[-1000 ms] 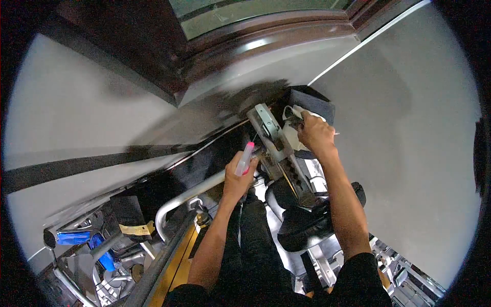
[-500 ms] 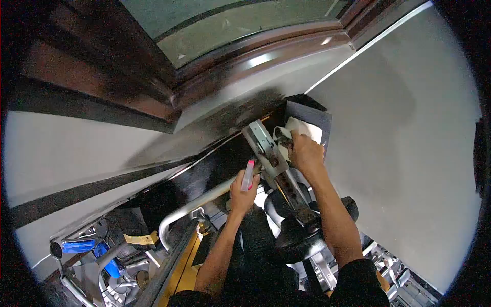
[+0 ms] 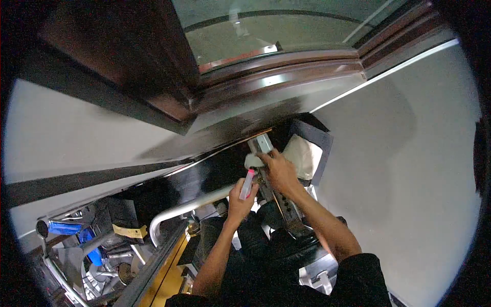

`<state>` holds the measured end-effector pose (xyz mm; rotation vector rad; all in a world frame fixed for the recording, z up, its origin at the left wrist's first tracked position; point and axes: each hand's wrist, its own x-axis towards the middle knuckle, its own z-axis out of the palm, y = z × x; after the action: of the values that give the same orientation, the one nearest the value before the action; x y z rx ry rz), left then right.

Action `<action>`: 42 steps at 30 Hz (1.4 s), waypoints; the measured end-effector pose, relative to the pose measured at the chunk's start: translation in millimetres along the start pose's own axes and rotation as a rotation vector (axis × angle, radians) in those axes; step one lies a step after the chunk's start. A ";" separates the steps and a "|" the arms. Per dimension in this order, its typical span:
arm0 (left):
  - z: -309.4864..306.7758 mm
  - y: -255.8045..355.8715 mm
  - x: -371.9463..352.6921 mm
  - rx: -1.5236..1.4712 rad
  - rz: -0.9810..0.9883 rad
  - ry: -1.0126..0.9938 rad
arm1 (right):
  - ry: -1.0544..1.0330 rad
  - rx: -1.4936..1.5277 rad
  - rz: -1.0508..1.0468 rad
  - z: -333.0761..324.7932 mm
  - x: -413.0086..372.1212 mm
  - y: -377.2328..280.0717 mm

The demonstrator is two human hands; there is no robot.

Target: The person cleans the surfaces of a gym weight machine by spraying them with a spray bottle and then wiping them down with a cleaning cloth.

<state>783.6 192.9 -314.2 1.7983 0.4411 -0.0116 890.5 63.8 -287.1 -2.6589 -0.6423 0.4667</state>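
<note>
A clear tube with pink ends [image 3: 247, 184] is in my left hand [image 3: 240, 203], whose fingers are wrapped round it. My right hand [image 3: 280, 171] is closed on a white cloth [image 3: 254, 161], just above the tube's upper end. Both hands are over a long metal bar [image 3: 287, 211] with a shiny squared end [image 3: 261, 144]. The cloth covers part of the bar near that end. Beside my right hand, a pale bag [image 3: 303, 154] sits in a dark grey box [image 3: 323, 159].
A curved silver handrail [image 3: 192, 204] runs at the left of my left hand. Blue-wrapped parts [image 3: 65, 228] and metal parts lie at lower left, near a yellow beam [image 3: 162, 271]. A brown window frame [image 3: 286, 74] stands ahead, with a grey wall [image 3: 399, 169] at right.
My right hand has moved left with the white cloth, from beside the grey box onto the bar. My left hand still holds the tube. The view has shifted a little.
</note>
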 end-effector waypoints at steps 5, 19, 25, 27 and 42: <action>-9.5 -5.6 -14.9 0.026 -0.016 0.014 | 0.272 -0.053 -0.111 17.9 65.1 31.0; -16.4 -10.4 -30.3 0.020 -0.064 0.015 | -0.059 0.374 -0.190 12.9 25.6 73.8; -22.8 -10.5 -37.2 -0.023 -0.162 0.006 | 0.312 0.393 -0.175 58.5 58.9 86.2; -24.7 -9.1 -37.0 -0.056 -0.174 0.020 | 0.225 0.417 -0.134 46.6 38.7 86.4; -21.3 -9.5 -42.8 0.099 -0.155 -0.010 | 0.289 -0.110 -0.410 9.7 67.2 37.1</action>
<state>736.3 202.4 -307.0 1.8563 0.5804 -0.1532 956.9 68.5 -326.5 -2.5243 -1.1065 -0.0670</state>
